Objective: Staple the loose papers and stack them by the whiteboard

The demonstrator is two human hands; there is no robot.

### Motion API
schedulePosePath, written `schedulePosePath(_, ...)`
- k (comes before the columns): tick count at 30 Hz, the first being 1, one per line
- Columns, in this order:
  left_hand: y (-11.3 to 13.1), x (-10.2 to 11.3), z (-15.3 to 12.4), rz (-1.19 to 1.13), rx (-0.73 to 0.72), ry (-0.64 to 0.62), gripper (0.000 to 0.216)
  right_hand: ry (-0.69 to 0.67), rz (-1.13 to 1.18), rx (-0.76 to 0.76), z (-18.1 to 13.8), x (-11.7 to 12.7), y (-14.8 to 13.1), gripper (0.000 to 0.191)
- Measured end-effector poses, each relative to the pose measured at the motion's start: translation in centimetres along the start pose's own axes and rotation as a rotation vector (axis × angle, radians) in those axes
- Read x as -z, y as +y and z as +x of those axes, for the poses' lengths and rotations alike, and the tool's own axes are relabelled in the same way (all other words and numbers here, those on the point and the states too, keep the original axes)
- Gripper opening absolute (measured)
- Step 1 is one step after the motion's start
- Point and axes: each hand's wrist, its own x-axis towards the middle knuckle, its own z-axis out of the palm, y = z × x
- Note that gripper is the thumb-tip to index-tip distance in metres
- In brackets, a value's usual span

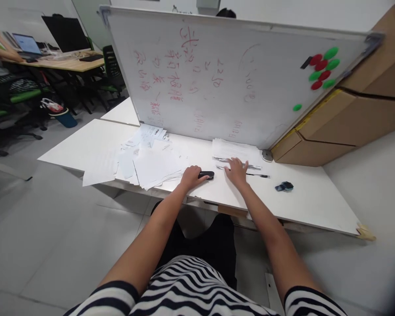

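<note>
On the white desk, my left hand [191, 177] is closed around one end of a black stapler [209, 174]; the other end sticks out to the right. My right hand [237, 172] lies palm down with its fingers spread over several thin pens. One silvery pen [255, 166] shows beyond my fingertips, and a dark pen [261, 176] lies to the right of the hand. Just behind them is a stack of printed sheets [240, 150]. Loose papers [156, 160] are heaped left of my left hand, some over the desk's front edge.
A whiteboard [191, 79] with red writing and round magnets stands along the back of the desk. Cardboard boxes [339, 118] are stacked behind its right end. A small dark blue item [284, 186] lies at right. Another person's arm [6, 52] shows at a far desk.
</note>
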Motion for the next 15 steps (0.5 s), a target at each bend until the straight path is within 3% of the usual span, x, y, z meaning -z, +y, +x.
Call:
schedulePosePath(7, 0.0, 0.2, 0.0, 0.020, 0.035, -0.030, 0.047, -0.058, 0.196, 0.016, -8.6, 1.4, -2.5, 0.038)
schedulePosePath(15, 0.9, 1.9, -0.4, 0.005, -0.121, -0.146, 0.041, 0.022, 0.203, 0.052, -9.8, 0.5, -2.9, 0.035)
